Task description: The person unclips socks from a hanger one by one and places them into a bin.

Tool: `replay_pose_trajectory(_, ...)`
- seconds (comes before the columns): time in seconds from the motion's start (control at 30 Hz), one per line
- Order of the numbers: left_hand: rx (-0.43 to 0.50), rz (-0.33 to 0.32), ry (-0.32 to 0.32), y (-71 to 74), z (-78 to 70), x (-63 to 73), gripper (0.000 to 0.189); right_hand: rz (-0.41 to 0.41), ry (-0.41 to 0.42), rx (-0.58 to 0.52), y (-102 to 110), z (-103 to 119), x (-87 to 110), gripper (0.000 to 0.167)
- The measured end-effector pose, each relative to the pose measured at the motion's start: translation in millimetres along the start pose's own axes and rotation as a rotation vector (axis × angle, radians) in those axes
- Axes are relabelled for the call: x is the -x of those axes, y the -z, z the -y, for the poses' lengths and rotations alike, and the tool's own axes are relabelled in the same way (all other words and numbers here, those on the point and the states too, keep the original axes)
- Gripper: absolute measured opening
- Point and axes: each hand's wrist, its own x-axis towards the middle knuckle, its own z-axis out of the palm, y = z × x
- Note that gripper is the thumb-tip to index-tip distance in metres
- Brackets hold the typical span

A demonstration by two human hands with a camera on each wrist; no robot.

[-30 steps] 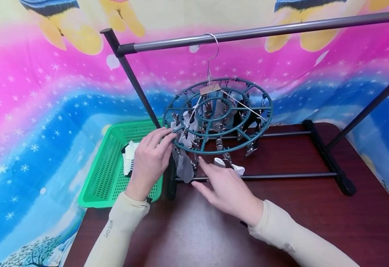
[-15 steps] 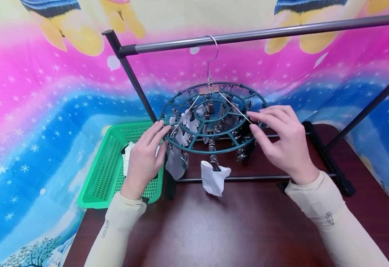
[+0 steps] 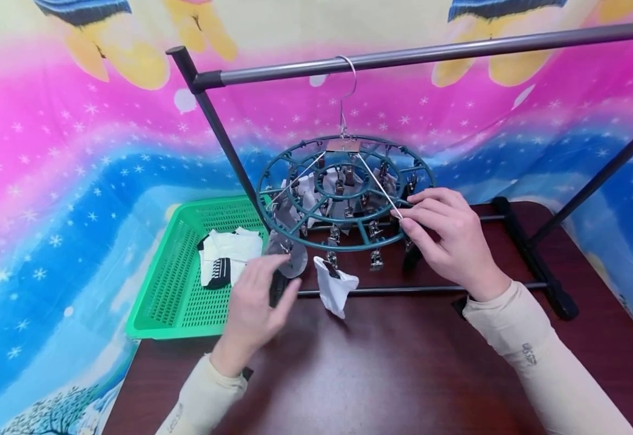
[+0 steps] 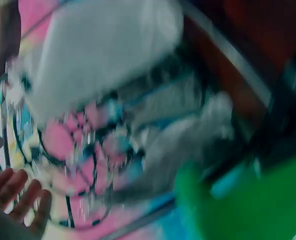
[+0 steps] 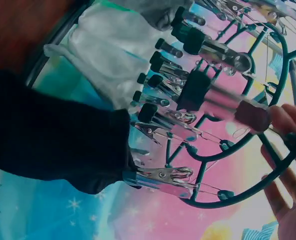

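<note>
A round green clip hanger [image 3: 343,248] hangs by its hook from a metal bar. My right hand [image 3: 449,244] pinches its rim on the right side, with thumb and fingers about the plastic. Lower down, my left hand [image 3: 257,302] is off the hanger, blurred, its fingers loosely bent with nothing held. A white sock [image 3: 337,290] dangles from a front clip, and a grey sock [image 3: 295,261] hangs at the left, near the left fingertips. In the right wrist view a black sock [image 5: 62,140] is clipped close to the right hand.
A green basket [image 3: 150,302] at the left holds white socks [image 3: 237,246] with black parts. The dark rack's bar [image 3: 458,54] crosses above the hanger. Its lower rail [image 3: 430,289] runs over the brown table [image 3: 382,374]. A printed cloth hangs behind.
My right hand went from the front clips to the rim's right side. My left hand has left the rim, dropping down. The hanger has turned, bringing the white sock leftward.
</note>
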Motion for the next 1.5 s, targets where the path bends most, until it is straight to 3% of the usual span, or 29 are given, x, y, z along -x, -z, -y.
replay_pose_trajectory(0.07,0.016,0.110,0.063,-6.1,-7.4,11.0,0.059,0.005,0.035,-0.004,-1,2,0.9,0.041)
replay_pose_trajectory(0.2,-0.082,0.338,0.221,-16.2,-17.2,27.0,0.096,0.014,0.083,-0.021,-4,8,1.2,0.046)
replay_pose_trajectory(0.33,-0.138,0.424,0.318,-27.7,-19.4,34.8,0.105,0.025,0.103,-0.047,-7,14,-0.6,0.045)
replay_pose_trajectory(0.4,-0.130,0.411,0.330,-33.7,-17.8,37.9,0.092,0.029,0.115,-0.059,-8,17,-1.7,0.044)
replay_pose_trajectory(0.63,-0.010,0.287,0.348,-39.8,-8.8,46.9,0.015,0.047,0.141,-0.071,-10,23,-3.7,0.044)
replay_pose_trajectory(0.93,0.286,0.217,0.571,-30.7,-3.7,52.0,0.023,0.045,0.107,-0.070,-10,24,-1.7,0.046)
replay_pose_trajectory(1.1,0.312,0.159,0.600,-25.0,-3.6,56.9,0.011,0.026,0.078,-0.076,-13,25,-0.5,0.044)
replay_pose_trajectory(1.23,0.302,0.117,0.591,-22.1,-2.9,61.9,0.017,-0.012,0.058,-0.058,-15,30,-0.3,0.040)
replay_pose_trajectory(1.33,0.305,0.098,0.581,-20.7,-1.7,65.0,0.020,-0.100,0.043,-0.040,-16,37,-1.7,0.041)
replay_pose_trajectory(1.4,0.317,0.092,0.570,-19.7,-0.9,66.2,0.018,-0.209,0.063,-0.044,-20,45,-3.3,0.040)
replay_pose_trajectory(1.5,0.348,0.088,0.547,-17.5,0.4,66.4,0.014,-0.390,0.196,-0.095,-31,58,-4.3,0.034)
